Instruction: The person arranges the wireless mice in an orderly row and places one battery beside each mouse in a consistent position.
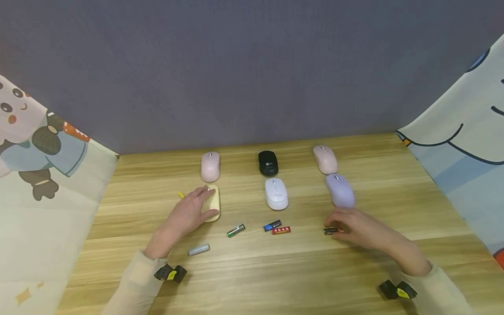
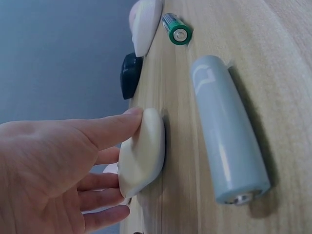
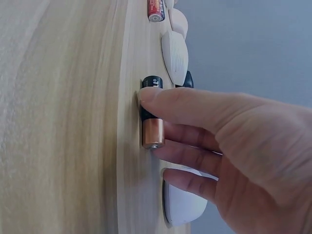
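My left hand (image 1: 190, 213) grips a pale yellow computer mouse (image 1: 214, 203) on the table, thumb on its near side and fingers across the other. In the left wrist view, the thumb tip presses against the edge of this mouse (image 2: 141, 156). My right hand (image 1: 354, 226) pinches a black and copper battery (image 3: 153, 132) between thumb and fingers, close over the wood. Just beyond that hand lies a lilac mouse (image 1: 340, 190). A grey-blue battery (image 2: 226, 129) lies near my left wrist, and a green and silver battery (image 1: 236, 230) is to the right of it.
Blue (image 1: 272, 225) and red (image 1: 281, 230) batteries lie together mid-table. Behind them are a white mouse (image 1: 276, 194) and a black mouse (image 1: 268, 163). Pink mice stand at the back left (image 1: 210, 167) and back right (image 1: 325, 159). A grey partition (image 1: 252, 74) borders the wooden table (image 1: 275, 280).
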Action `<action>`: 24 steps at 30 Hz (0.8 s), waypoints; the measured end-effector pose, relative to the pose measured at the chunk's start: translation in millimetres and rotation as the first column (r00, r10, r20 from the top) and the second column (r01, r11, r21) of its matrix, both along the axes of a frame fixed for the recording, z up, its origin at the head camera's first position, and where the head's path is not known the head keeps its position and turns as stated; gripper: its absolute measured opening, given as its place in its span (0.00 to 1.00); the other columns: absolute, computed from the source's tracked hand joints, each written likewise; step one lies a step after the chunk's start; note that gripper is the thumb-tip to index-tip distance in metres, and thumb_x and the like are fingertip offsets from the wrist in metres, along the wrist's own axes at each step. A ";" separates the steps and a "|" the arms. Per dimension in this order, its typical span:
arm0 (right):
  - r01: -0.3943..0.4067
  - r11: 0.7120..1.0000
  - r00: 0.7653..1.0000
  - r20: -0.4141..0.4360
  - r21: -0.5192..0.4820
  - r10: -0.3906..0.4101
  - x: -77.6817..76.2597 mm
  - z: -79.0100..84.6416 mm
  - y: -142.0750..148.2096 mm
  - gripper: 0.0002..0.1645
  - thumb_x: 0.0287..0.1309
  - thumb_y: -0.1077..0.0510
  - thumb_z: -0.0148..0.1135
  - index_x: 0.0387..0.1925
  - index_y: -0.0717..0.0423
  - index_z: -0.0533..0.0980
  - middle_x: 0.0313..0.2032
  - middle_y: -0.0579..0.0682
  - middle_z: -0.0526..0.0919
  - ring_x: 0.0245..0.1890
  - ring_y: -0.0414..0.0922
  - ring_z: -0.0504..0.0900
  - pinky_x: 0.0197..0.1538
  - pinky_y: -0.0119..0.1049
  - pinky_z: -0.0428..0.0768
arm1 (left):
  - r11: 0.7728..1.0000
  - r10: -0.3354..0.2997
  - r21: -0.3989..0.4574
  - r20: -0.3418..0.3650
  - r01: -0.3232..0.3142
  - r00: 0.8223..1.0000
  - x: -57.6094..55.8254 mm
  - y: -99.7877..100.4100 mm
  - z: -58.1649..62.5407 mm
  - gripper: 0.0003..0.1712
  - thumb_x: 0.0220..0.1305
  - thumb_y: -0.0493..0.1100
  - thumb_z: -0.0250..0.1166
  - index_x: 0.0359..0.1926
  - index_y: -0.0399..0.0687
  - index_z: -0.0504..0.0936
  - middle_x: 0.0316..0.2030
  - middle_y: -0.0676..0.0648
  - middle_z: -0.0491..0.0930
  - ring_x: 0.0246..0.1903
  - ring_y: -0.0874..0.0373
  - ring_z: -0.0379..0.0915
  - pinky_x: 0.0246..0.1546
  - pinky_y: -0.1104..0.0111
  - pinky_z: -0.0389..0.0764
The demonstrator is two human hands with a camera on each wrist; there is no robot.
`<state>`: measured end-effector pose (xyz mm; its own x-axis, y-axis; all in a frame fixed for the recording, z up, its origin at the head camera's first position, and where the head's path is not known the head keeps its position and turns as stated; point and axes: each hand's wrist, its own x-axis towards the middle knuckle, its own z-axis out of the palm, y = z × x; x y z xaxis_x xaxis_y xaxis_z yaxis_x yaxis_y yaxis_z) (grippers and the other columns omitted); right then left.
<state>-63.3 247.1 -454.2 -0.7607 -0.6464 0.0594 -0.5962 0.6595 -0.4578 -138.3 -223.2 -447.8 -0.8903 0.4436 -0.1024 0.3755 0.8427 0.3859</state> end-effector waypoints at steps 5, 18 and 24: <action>0.014 1.000 0.999 0.033 0.011 -0.014 -1.4 -0.4 -1.2 0.16 0.53 0.63 0.78 0.41 0.46 0.83 0.39 0.37 0.83 0.38 0.33 0.81 0.37 0.32 0.85 | 1.000 -0.002 0.005 -0.007 0.002 1.000 -0.7 -0.3 -0.2 0.40 0.68 0.53 0.70 0.72 0.37 0.70 0.73 0.27 0.63 0.70 0.29 0.63 0.69 0.37 0.68; 0.037 0.998 0.996 0.079 0.042 -0.040 -3.0 2.2 -6.1 0.12 0.54 0.64 0.77 0.38 0.49 0.83 0.33 0.35 0.80 0.31 0.28 0.73 0.30 0.27 0.78 | 1.000 0.007 0.004 0.009 -0.007 1.000 -1.5 0.0 -0.5 0.41 0.67 0.54 0.70 0.73 0.38 0.70 0.73 0.28 0.62 0.70 0.29 0.63 0.69 0.37 0.68; 0.034 0.998 0.998 0.043 0.044 -0.036 -5.9 4.5 -9.7 0.11 0.52 0.65 0.76 0.36 0.50 0.84 0.31 0.34 0.79 0.30 0.29 0.73 0.29 0.26 0.77 | 1.000 0.003 0.006 0.003 -0.003 1.000 -1.8 -0.3 -0.3 0.40 0.68 0.53 0.70 0.72 0.38 0.70 0.73 0.28 0.63 0.70 0.29 0.63 0.68 0.37 0.69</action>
<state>-69.2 237.4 -449.7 -0.7842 -0.6205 -0.0021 -0.5523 0.6996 -0.4533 -140.1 -223.5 -448.2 -0.8914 0.4415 -0.1028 0.3716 0.8416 0.3920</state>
